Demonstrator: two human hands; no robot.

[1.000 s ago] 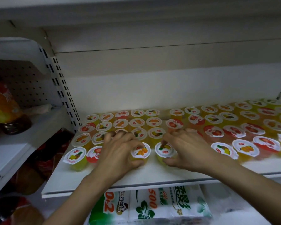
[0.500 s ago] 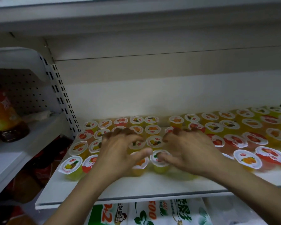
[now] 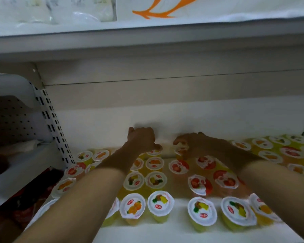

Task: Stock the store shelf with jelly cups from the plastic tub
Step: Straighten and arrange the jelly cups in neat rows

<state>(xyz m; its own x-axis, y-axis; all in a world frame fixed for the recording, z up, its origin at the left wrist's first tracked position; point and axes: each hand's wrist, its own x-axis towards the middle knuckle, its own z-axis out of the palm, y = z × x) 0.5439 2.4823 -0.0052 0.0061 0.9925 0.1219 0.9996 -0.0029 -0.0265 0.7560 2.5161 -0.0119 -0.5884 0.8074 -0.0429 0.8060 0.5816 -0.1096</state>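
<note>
Rows of jelly cups (image 3: 132, 206) with white fruit-printed lids stand on the white store shelf (image 3: 165, 232). Both my arms reach deep to the back row by the rear wall. My left hand (image 3: 142, 139) is raised with knuckles up, and its thumb touches the lid of a back-row cup (image 3: 154, 152); its fingers are hidden behind the hand. My right hand (image 3: 191, 144) hooks its curled fingers over a red-lidded back-row cup (image 3: 181, 151). The plastic tub is out of view.
A low upper shelf (image 3: 147, 41) hangs just above and carries white bags (image 3: 165, 7). A slotted upright (image 3: 51, 123) bounds the shelf on the left, with a neighbouring shelf (image 3: 16, 165) beyond it. More cups fill the right side (image 3: 288, 151).
Both hands have gone from the front cups to the back row by the wall. The camera has come closer and tilted up. The front cups now stand free of my hands.
</note>
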